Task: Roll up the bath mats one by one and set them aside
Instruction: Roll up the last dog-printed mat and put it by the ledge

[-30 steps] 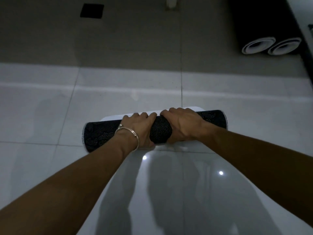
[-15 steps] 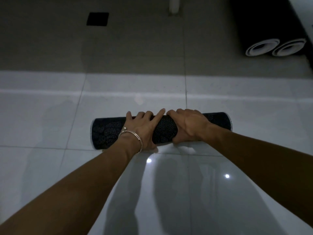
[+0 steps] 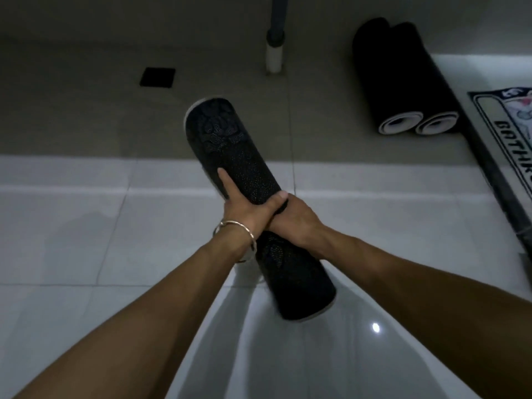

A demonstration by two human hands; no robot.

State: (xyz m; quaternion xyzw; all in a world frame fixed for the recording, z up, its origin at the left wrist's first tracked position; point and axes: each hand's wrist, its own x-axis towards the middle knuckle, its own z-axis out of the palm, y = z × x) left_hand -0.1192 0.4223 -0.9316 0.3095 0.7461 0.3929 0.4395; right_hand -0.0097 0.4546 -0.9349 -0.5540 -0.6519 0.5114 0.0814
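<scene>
Here we go: the rolled bath mat (image 3: 230, 151) looks clear of the floor (image 3: 86, 226), held out over the pale tiles at a slant, its far end tipped up and away to the left and its near end dropping toward the person. The left hand (image 3: 244, 208), bracelet (image 3: 236, 228) on the wrist, is wrapped round the middle of the roll with one finger stretched up along it, likely steadying the long end. The right hand (image 3: 296, 223) clamps on just below, touching the left, its fingers tucked out of sight underneath. A tight two-handed grip at the centre, and sensibly so: it balances the tube and keeps the roll from springing open. Over by the far right edge of the floor, two finished rolls (image 3: 403, 82) lie side by side, touching, so that looks like the drop-off spot. Beside them a printed mat (image 3: 512, 131) lies flat, not yet rolled.
</scene>
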